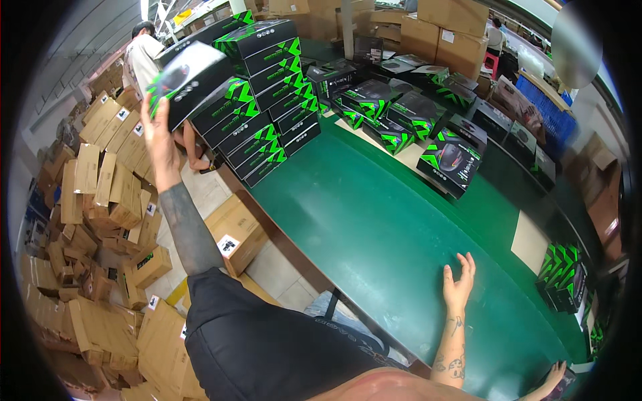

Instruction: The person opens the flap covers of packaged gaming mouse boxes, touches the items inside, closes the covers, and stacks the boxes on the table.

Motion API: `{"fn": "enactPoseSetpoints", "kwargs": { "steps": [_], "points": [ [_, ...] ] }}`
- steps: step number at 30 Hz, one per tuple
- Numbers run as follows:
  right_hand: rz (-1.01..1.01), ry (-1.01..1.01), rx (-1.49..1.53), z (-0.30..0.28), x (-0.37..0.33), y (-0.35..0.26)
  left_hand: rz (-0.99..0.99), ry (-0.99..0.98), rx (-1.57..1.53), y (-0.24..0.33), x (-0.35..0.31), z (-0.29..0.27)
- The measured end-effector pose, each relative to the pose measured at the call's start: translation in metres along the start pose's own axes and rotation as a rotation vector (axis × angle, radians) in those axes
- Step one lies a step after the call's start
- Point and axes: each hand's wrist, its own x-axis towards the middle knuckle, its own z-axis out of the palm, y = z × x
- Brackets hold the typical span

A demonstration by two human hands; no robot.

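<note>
At the upper left my left hand [159, 137] grips the near end of a black box with green markings [194, 79]. The box is tilted and slightly smeared, beside the top of a tall stack of similar boxes [257, 107]. Whether it rests on the stack I cannot tell. My right hand [459, 286] is over the green table [348, 207], its fingers apart and holding nothing.
More black and green boxes [408, 110] lie at the far side. Upright boxes [563, 277] stand at the right. Another person's hand [554, 379] is at the lower right by a dark item. Brown cartons [100, 194] are piled on the left floor; a person [140, 57] stands behind the stack.
</note>
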Motion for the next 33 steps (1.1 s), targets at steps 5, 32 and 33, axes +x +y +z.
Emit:
{"fn": "enactPoseSetpoints", "kwargs": {
  "steps": [5, 32, 33],
  "points": [
    [-0.02, -0.052, 0.048, -0.002, -0.007, 0.004, 0.161, -0.069, 0.646, -0.085, 0.013, -0.02],
    [0.225, 0.243, 0.459, 0.015, 0.037, 0.008, 0.341, -1.57, -0.016, -0.064, -0.44, 0.3],
    [0.122, 0.366, 0.256, 0.027, 0.031, 0.002, 0.438, -1.525, 0.045, -0.065, -0.444, 0.303]
  ]
}}
